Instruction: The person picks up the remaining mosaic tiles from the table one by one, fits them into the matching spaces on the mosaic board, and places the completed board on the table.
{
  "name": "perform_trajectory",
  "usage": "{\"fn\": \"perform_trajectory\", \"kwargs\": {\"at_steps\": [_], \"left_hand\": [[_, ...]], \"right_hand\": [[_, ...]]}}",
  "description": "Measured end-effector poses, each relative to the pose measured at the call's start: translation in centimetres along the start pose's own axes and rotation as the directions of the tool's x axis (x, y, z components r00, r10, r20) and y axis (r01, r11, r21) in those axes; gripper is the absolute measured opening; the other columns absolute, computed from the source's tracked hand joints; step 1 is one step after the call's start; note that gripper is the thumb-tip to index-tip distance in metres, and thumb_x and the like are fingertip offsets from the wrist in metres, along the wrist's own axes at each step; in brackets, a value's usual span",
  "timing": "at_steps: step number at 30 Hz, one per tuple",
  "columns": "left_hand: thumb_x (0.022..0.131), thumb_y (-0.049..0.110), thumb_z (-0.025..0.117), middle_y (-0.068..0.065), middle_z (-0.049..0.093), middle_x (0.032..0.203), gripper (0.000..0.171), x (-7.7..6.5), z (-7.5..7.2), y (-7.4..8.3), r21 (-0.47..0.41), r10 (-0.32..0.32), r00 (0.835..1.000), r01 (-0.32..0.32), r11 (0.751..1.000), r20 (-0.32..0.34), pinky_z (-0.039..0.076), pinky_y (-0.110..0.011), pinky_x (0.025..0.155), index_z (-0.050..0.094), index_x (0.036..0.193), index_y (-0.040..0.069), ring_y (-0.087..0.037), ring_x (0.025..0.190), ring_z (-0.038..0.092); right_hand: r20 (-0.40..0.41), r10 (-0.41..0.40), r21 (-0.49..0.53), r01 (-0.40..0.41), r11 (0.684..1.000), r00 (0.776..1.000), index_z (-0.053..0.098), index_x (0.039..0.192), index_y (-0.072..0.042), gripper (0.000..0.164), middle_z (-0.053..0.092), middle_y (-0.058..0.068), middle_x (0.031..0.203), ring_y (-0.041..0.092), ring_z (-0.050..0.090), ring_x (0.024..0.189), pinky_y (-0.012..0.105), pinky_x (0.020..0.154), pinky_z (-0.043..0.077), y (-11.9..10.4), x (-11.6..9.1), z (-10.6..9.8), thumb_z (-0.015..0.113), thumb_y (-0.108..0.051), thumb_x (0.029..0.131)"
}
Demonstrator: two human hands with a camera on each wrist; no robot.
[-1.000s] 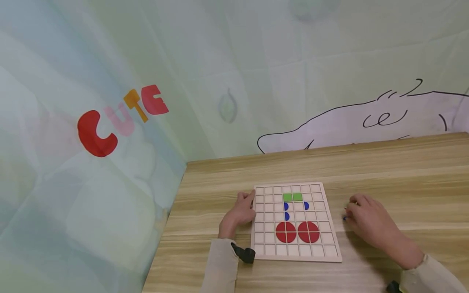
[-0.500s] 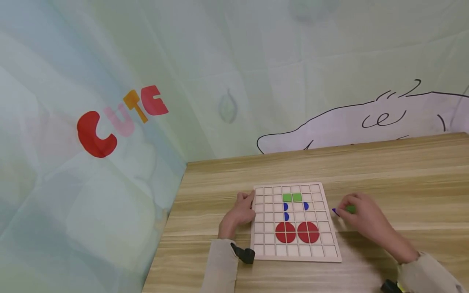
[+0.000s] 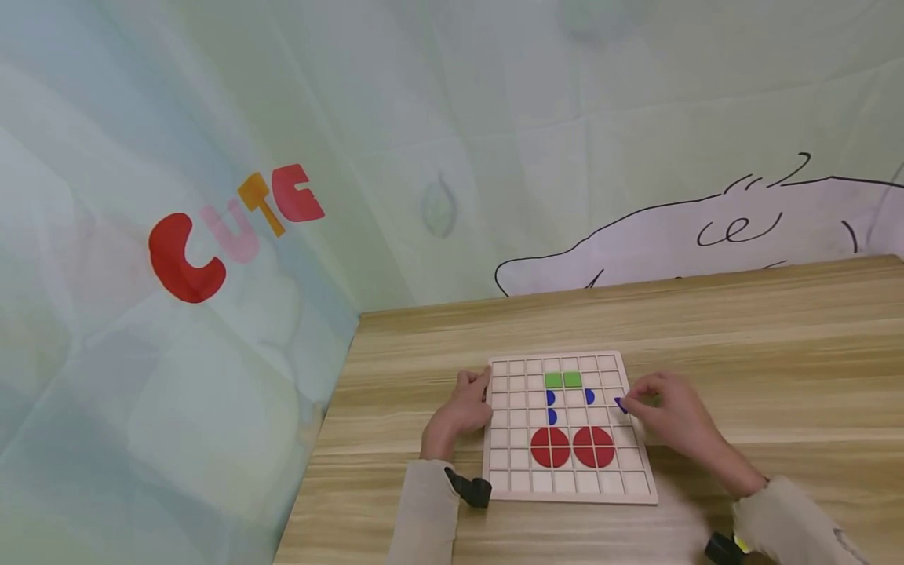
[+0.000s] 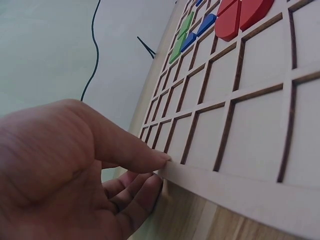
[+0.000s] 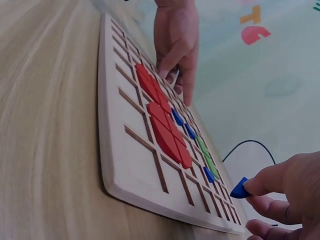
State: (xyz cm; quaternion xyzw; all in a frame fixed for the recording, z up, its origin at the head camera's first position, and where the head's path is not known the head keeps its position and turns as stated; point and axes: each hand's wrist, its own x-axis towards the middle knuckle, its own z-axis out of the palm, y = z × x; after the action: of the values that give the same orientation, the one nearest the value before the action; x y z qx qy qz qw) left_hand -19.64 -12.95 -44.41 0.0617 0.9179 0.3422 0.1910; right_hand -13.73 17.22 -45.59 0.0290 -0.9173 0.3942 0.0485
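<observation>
A pale wooden grid board (image 3: 572,497) lies on the table. My left hand (image 3: 462,406) holds its left edge; in the left wrist view the thumb rests on the rim with the other fingers curled below. My right hand (image 3: 674,416) pinches a small blue piece (image 5: 240,188) between thumb and finger, over the board's right edge. In the grid sit two green squares (image 3: 563,380), three blue half-rounds (image 3: 589,397) and two red circles (image 3: 551,447) made of quarter pieces. Whether the right palm holds anything more is hidden.
The wood-grain table (image 3: 395,353) extends around the board on all sides. Behind and to the left hang printed cloth walls (image 3: 424,157) with coloured letters and a line drawing. A dark wrist camera (image 3: 472,490) sits at the left sleeve.
My right hand has moved left from the table to the board's right edge, bringing the blue piece. A green patch inside that hand, seen half a second ago, is now hidden. The left hand stays put.
</observation>
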Motion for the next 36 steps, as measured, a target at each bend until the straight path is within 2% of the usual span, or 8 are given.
{"fn": "perform_trajectory", "kwargs": {"at_steps": [6, 22, 36], "left_hand": [[0.083, -0.007, 0.043, -0.015, 0.028, 0.13, 0.075, 0.1, 0.0, 0.0, 0.0, -0.005, 1.0, 0.005, 1.0, -0.007, 0.033, -0.035, 0.082, 0.022, 0.153, 0.008, -0.026, 0.108, 0.037], [0.08, -0.008, 0.044, -0.014, 0.028, 0.127, 0.078, 0.2, 0.0, 0.0, -0.011, -0.01, 1.0, 0.011, 1.0, 0.007, 0.033, -0.032, 0.078, 0.022, 0.152, 0.007, -0.025, 0.107, 0.037], [0.08, -0.007, 0.043, -0.012, 0.027, 0.126, 0.078, 0.2, 0.0, -0.2, -0.029, -0.011, 1.0, 0.012, 1.0, 0.018, 0.032, -0.031, 0.075, 0.02, 0.153, 0.009, -0.025, 0.108, 0.037]], "right_hand": [[-0.017, -0.022, -0.059, 0.021, 0.998, 1.0, 0.068, 0.076, -0.009, 0.01, 0.062, 0.023, 0.108, 0.042, 0.054, 0.104, 0.055, 0.085, 0.041, -0.7, 0.3, 1.0, 0.071, -0.015, 0.082], [-0.026, -0.051, -0.16, 0.046, 0.986, 0.998, 0.068, 0.069, -0.011, 0.011, 0.062, 0.02, 0.104, 0.041, 0.053, 0.101, 0.055, 0.087, 0.039, -1.8, 0.8, 2.9, 0.075, -0.014, 0.077], [-0.035, -0.064, -0.26, 0.052, 0.964, 0.997, 0.067, 0.067, -0.012, 0.015, 0.058, 0.017, 0.104, 0.038, 0.047, 0.102, 0.056, 0.09, 0.034, -2.1, 0.5, 3.3, 0.077, -0.018, 0.077]]}}
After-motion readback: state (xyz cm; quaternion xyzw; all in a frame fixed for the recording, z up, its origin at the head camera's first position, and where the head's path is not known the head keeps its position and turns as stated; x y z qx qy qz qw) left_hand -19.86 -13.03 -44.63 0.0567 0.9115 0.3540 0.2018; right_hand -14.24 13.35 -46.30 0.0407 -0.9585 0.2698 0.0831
